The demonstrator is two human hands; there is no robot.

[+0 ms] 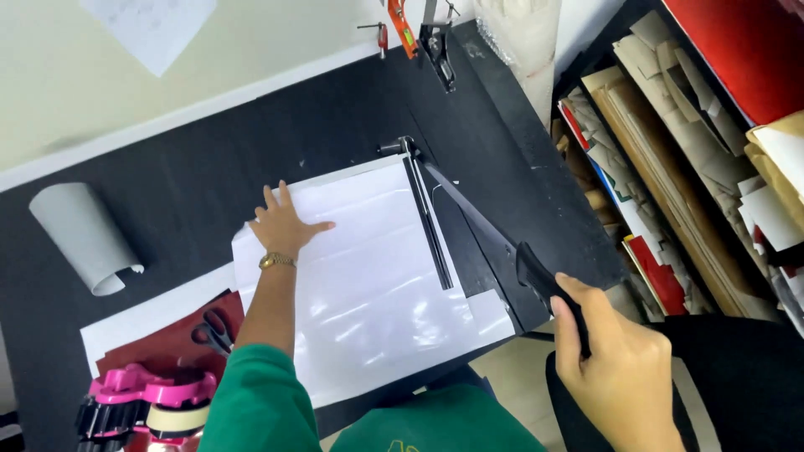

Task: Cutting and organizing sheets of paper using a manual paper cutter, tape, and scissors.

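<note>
- On the black worktop (209, 180), a guillotine paper cutter (435, 230) sits with a big glossy white sheet (360, 285) spread across its bed.
- Left hand (283, 224) lies flat, fingers spread, palm pressing the far left part of the sheet; a gold watch (277, 261) shows at the wrist above a green sleeve (251, 402).
- Right hand (615, 364) is wrapped tight round the black handle (536, 276) of the blade arm (465, 209), which stands raised at an angle away from the cutting edge.
- That sheet looks thin, light and slick, shine all over it, with soft ripples near the front. I'd judge it slides easily and creases if pinched, so a flat palm is the sound hold, well clear of the blade line.
- The blade arm reads as stiff and heavy, pivoting at the far corner; the padded handle end is the place to grip, and that's where the hand is.
- Left of the cutter: a curled grey roll (84, 234), scissors (213, 331) lying on dark red card (167, 343), and a pink tape dispenser (146, 402) at the near edge.
- Off to the right, a box stuffed with paper offcuts (670, 167); clamps (402, 29) at the worktop's far edge.
</note>
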